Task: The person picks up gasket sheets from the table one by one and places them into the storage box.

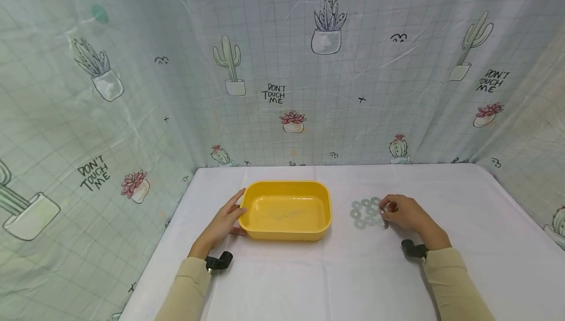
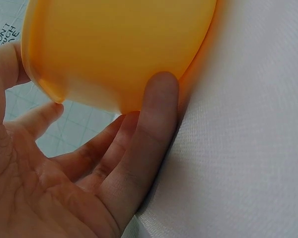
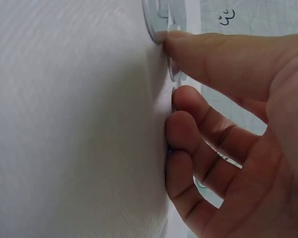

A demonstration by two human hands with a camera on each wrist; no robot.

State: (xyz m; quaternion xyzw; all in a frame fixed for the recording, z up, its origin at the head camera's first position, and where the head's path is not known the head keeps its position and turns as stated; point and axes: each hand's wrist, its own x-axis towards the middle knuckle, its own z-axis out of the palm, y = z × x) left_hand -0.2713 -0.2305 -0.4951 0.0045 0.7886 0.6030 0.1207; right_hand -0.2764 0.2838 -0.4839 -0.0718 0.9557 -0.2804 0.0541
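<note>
A yellow rectangular tray (image 1: 287,235) lies on the white table. My left hand (image 1: 224,220) grips its left end, with the thumb over the rim and the other fingers spread along the outer wall (image 2: 114,54). To the right of the tray lies a cluster of several flat, clear rings (image 1: 359,224), like washers. At the cluster's right edge my right hand (image 1: 403,213) brings thumb and index finger together on a clear ring (image 3: 173,69). Its other fingers (image 3: 181,131) are curled against the tabletop. The index fingertip is mostly hidden behind the thumb.
A white cloth covers the table (image 1: 282,281). Patterned curtains (image 1: 273,56) with cactus prints hang along its back and both sides. Small black wrist cameras (image 1: 219,261) sit on both forearms.
</note>
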